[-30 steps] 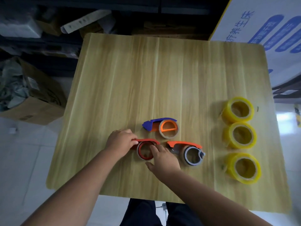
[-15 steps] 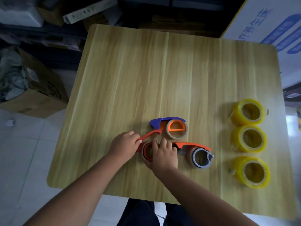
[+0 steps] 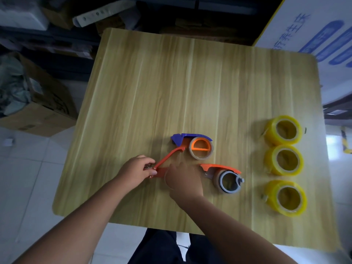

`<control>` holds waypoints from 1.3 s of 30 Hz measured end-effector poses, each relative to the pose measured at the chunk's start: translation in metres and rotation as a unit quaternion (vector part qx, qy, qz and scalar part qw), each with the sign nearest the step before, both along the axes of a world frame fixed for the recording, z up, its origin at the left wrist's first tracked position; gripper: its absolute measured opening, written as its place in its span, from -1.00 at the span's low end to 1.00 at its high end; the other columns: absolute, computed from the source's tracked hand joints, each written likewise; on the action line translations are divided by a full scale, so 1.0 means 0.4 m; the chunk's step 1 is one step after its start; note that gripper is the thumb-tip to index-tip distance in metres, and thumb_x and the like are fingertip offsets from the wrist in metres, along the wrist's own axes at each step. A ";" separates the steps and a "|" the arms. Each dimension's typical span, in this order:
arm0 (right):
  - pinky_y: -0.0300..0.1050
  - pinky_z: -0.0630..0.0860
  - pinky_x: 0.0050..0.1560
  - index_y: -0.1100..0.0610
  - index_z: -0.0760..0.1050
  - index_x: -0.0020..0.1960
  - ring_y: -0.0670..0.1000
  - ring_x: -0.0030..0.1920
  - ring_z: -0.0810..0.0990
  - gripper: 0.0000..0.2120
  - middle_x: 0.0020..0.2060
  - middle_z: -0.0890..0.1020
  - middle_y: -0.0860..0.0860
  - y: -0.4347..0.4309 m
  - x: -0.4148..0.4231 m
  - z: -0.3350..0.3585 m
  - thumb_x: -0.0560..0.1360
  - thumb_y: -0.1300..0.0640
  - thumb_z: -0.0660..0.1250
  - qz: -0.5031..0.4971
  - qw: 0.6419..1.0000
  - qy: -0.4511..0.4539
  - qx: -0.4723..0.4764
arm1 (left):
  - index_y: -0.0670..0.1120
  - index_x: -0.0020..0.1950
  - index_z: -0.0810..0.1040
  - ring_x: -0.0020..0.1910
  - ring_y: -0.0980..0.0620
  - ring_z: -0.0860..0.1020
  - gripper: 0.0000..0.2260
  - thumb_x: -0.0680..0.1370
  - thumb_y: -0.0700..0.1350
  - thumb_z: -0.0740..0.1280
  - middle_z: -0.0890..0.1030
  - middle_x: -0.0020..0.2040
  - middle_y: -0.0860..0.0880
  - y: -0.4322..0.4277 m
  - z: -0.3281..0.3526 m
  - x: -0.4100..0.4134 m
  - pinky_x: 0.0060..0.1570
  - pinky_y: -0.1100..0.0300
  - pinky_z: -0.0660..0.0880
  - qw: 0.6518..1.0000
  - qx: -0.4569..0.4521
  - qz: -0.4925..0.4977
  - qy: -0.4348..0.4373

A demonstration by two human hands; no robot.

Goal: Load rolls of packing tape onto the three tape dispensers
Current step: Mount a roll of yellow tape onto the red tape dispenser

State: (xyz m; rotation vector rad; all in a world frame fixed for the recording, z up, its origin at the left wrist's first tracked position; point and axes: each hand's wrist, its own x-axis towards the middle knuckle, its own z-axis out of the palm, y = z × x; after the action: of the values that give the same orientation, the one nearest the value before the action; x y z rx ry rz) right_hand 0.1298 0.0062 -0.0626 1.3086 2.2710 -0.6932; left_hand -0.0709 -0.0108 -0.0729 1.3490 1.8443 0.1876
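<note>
view from above onto a wooden surface (image 3: 190, 82). near its front edge, both hands hold a red dispenser (image 3: 167, 157). the left hand (image 3: 136, 171) has a closed grip, pinching the dispenser's left end, where a bit of metal shows. the right hand (image 3: 183, 180) lies over the dispenser's round end and hides it, fingers curled down around it in a closed grip. the dispenser's thin red arm stands swung open, slanting away from the person, its tip just beside a purple dispenser (image 3: 190, 138).

the purple dispenser lies on its side, a thin brownish ring of tape core round its orange hub. to the right of the right hand lies an orange dispenser (image 3: 222, 172), a brown core round its grey hub.

well apart, along the right edge, three yellow rolls sit flat in a line, holes up: far roll (image 3: 283, 130), middle roll (image 3: 283, 161), near roll (image 3: 285, 198).

on the floor at left, an open cardboard box (image 3: 42, 111) holds crumpled grey wrapping (image 3: 13, 88). at top right stands a white box (image 3: 314, 31) with blue print.
</note>
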 end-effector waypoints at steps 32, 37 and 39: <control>0.13 0.41 0.25 -0.08 0.00 0.57 0.23 0.39 0.30 -0.14 0.45 0.25 0.10 0.394 0.439 -0.016 0.44 -0.22 0.39 -0.270 0.962 0.025 0.039 | 0.13 -0.06 0.60 -0.16 0.00 0.57 -0.73 0.34 -0.08 0.57 0.56 -0.16 0.10 -0.018 -0.042 0.003 -0.20 0.01 0.53 0.992 0.058 -0.005 0.114; 0.12 0.35 0.32 -0.06 0.17 0.53 0.19 0.42 0.26 -0.23 0.46 0.29 0.08 0.395 0.595 0.026 0.43 -0.23 0.40 -0.277 0.954 0.042 0.109 | 0.11 -0.05 0.59 -0.14 -0.03 0.54 -0.78 0.37 -0.06 0.55 0.52 -0.09 0.03 0.002 -0.037 0.011 -0.17 0.00 0.52 0.983 0.082 0.047 0.160; 0.12 0.34 0.34 -0.07 0.22 0.51 0.19 0.42 0.25 -0.27 0.45 0.30 0.09 0.391 0.683 0.034 0.43 -0.22 0.41 -0.289 0.948 0.025 0.127 | 0.13 -0.06 0.57 -0.15 -0.06 0.54 -0.80 0.40 -0.05 0.53 0.50 -0.08 0.01 0.008 -0.039 0.006 -0.19 -0.01 0.51 0.979 0.084 0.071 0.170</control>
State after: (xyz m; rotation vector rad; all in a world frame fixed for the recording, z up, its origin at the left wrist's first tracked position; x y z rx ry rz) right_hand 0.4030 0.1628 -0.0491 2.1464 2.0615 -0.6271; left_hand -0.0686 -0.0078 -0.0887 1.4337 2.2575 0.1993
